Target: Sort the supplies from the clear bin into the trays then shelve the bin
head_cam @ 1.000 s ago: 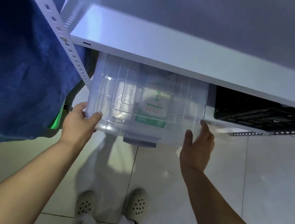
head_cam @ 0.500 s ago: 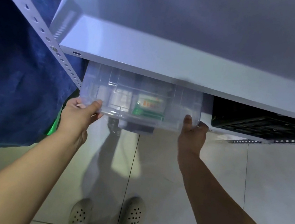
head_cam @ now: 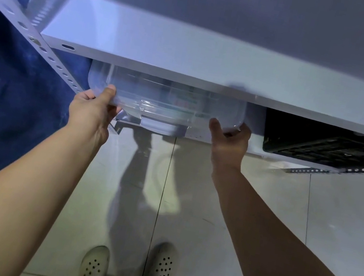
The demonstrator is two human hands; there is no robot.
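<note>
Left of everything, the person's left hand (head_cam: 91,113) gripped the near left corner of the clear, ribbed plastic storage bin (head_cam: 165,101), thumb laid over the rim and fingers curled out of sight beneath it. Beyond that hand to the left hung a dark blue cloth (head_cam: 13,93), and a white perforated metal upright (head_cam: 35,41) ran slantwise just above the knuckles. The bin sat mostly tucked under the broad white metal shelf board (head_cam: 189,61), only its front wall and a grey latch (head_cam: 163,126) showing between the two hands; a blurred green and red label showed through the plastic, though its wording could not be read. Right hand (head_cam: 230,141) clasped the bin's near right corner, thumb raised against the front wall and fingers wrapped round the corner's edge. Further right of that hand, on the same lower level, stood a black slatted plastic crate (head_cam: 330,147), apart from the bin. Below both forearms lay pale glossy floor tiles (head_cam: 342,227), with two cream perforated clogs (head_cam: 94,266) near the bottom edge.
</note>
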